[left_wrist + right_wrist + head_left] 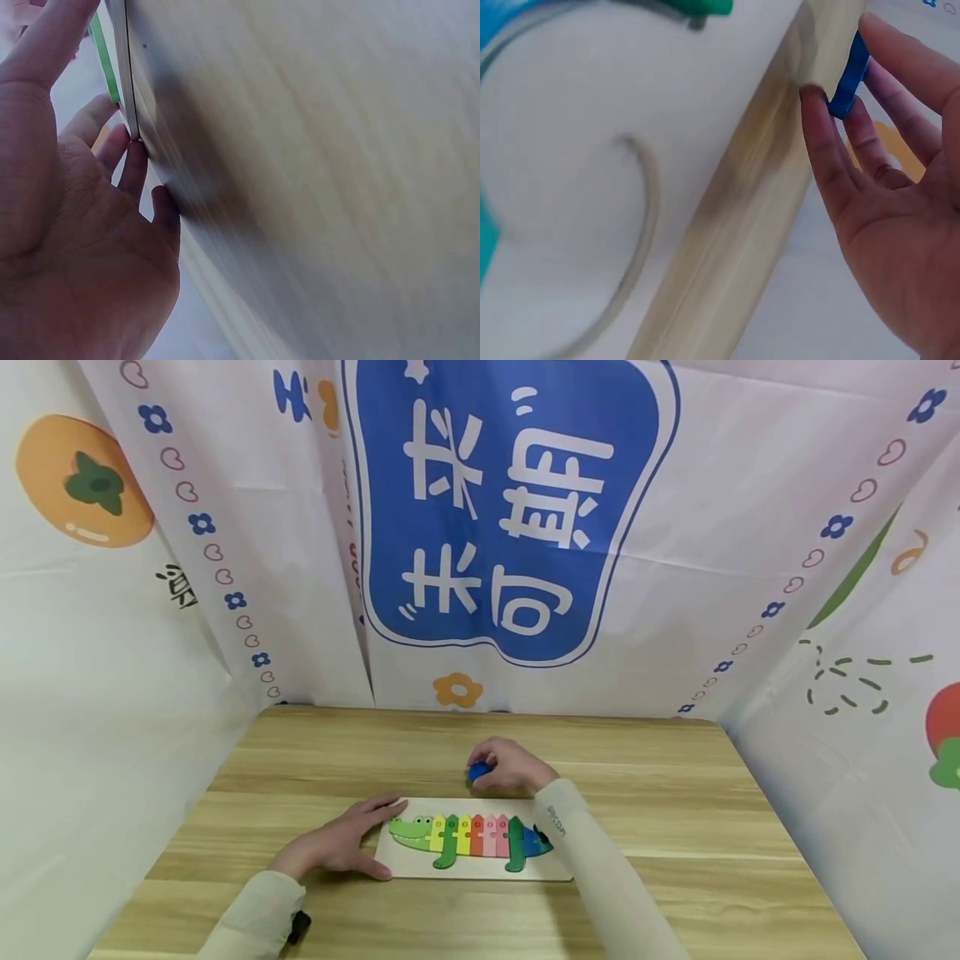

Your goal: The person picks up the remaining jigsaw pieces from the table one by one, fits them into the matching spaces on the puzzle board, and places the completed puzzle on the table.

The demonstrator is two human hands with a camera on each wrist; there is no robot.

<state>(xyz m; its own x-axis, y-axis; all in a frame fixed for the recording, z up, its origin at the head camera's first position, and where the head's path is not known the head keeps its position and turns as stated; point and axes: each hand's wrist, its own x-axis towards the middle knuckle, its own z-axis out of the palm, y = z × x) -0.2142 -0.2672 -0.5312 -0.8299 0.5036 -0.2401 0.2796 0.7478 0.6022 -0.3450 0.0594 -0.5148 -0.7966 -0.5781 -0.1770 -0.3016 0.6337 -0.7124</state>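
A white wooden puzzle board (480, 868) lies on the table with a crocodile (465, 837) made of coloured pieces, from green head to blue rear section. My left hand (341, 841) spans the board's left end, thumb at the lower corner and fingers at the upper one. Its fingertips meet the board's edge in the left wrist view. Beyond the board's far edge, my right hand (510, 766) pinches a blue puzzle piece (850, 79) between thumb and fingers, close over the table. A curved groove shows on the board in the right wrist view. My right forearm covers the board's right end.
The wood-grain table (675, 860) ends at a white printed cloth backdrop (645, 685) with a large blue sign (480, 527). Cloth walls rise on the left and right. A small black object (299, 927) sits at my left wrist.
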